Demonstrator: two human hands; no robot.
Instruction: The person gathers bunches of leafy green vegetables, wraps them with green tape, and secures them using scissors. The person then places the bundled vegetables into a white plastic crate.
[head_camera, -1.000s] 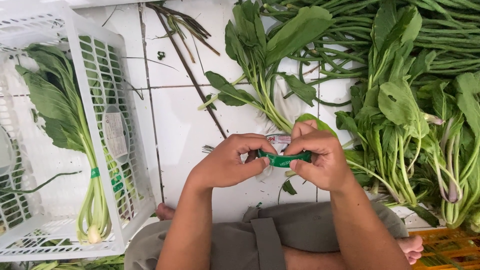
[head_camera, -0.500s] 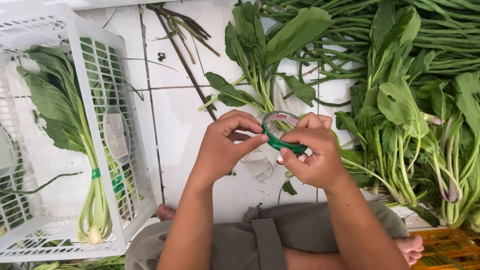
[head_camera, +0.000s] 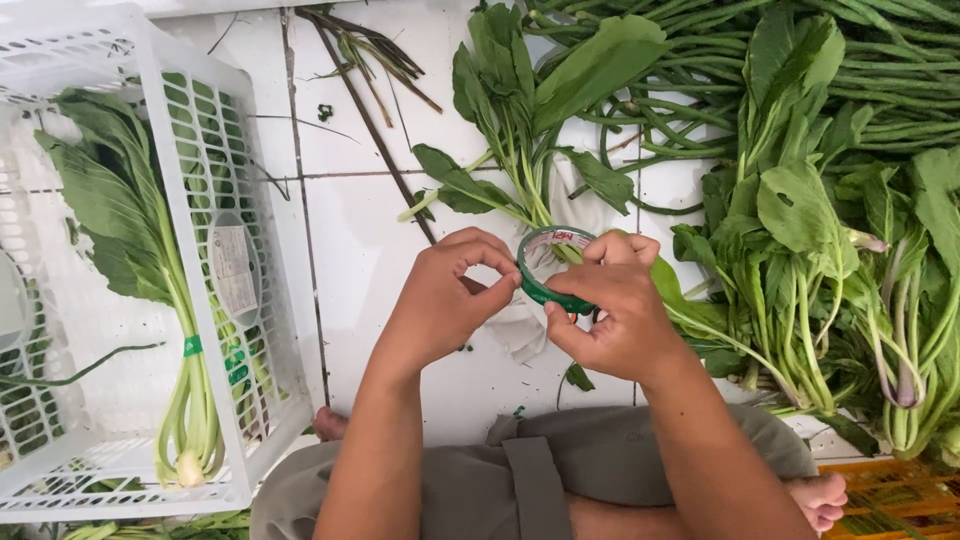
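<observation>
A green roll of tape (head_camera: 549, 266) is held upright between both hands over the white tiled floor. My right hand (head_camera: 610, 310) grips the roll from the right and below. My left hand (head_camera: 448, 295) pinches at the roll's left edge with thumb and forefinger. Just beyond the roll lies a loose bunch of leafy greens (head_camera: 520, 120), its stems pointing toward my hands; the stem ends are hidden behind the roll and fingers.
A white plastic crate (head_camera: 200, 230) at the left holds a tied bunch of greens (head_camera: 150, 270) with a green band. A large heap of leafy greens (head_camera: 830, 230) and long beans (head_camera: 880, 60) fills the right. Dry stems (head_camera: 370, 60) lie at top. My lap is below.
Both hands rose from a flat grip on the green tape; the roll is now turned upright and open toward the camera, with the left fingers pinching its edge.
</observation>
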